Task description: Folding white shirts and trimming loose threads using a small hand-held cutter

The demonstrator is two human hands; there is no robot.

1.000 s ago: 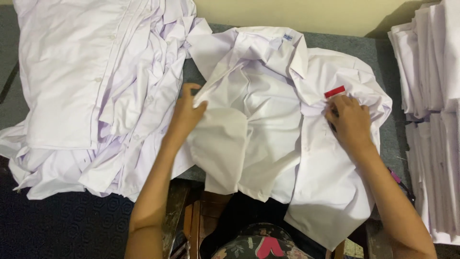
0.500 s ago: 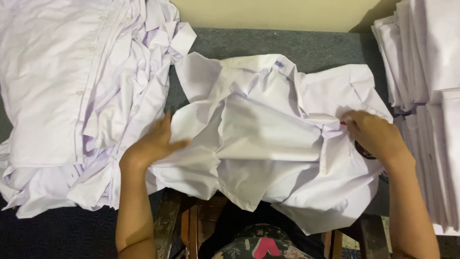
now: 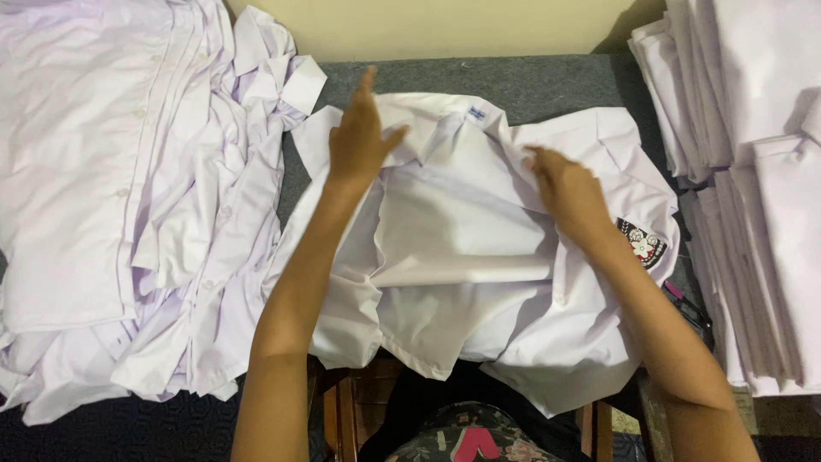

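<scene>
A white shirt lies spread on the grey table in front of me, collar away from me, with a dark embroidered badge on its right side. My left hand rests flat with fingers extended on the shirt's left shoulder near the collar. My right hand presses on the shirt's right front, fingers bent against the fabric. Whether either hand pinches cloth is hard to tell. A folded panel crosses the shirt's middle between my arms.
A loose heap of white shirts covers the table's left side. A stack of folded white shirts stands at the right. A cream wall backs the table. A wooden stool shows below, near my lap.
Both hands have moved from the shirt's outer sides up toward the collar. The front panels have been folded inward, and the badge on the right now shows.
</scene>
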